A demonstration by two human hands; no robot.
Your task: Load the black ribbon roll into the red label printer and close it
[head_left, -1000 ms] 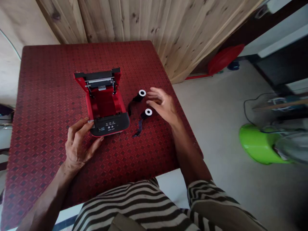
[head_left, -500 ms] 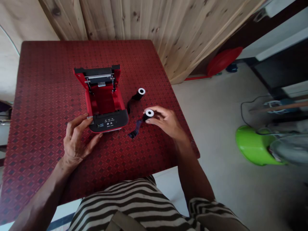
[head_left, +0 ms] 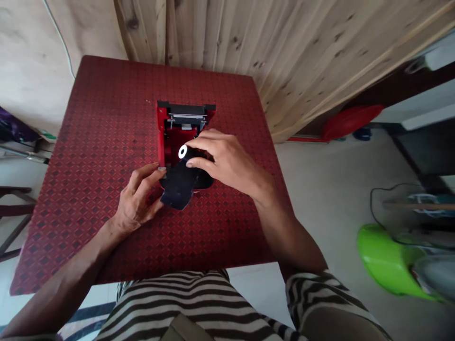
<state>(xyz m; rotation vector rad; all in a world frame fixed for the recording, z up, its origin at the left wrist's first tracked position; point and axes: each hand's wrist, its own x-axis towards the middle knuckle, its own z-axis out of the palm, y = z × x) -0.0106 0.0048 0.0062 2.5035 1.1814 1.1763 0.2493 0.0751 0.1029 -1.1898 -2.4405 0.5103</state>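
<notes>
A small red and black printer stands with its lid up on the red patterned table. My right hand is closed on a black ribbon roll with a white core and holds it over the printer's open bay. A loose black strip hangs from the roll over the printer's front. My left hand rests at the printer's front left corner, thumb and fingers curled against it. The second roll is hidden from view.
A wooden plank wall rises behind the table. On the floor to the right lie a green plastic object and a red one. My striped clothing fills the bottom edge.
My right hand has lifted one roll off the table and carried it left over the open printer. The view has shifted, so the table now sits more to the right.
</notes>
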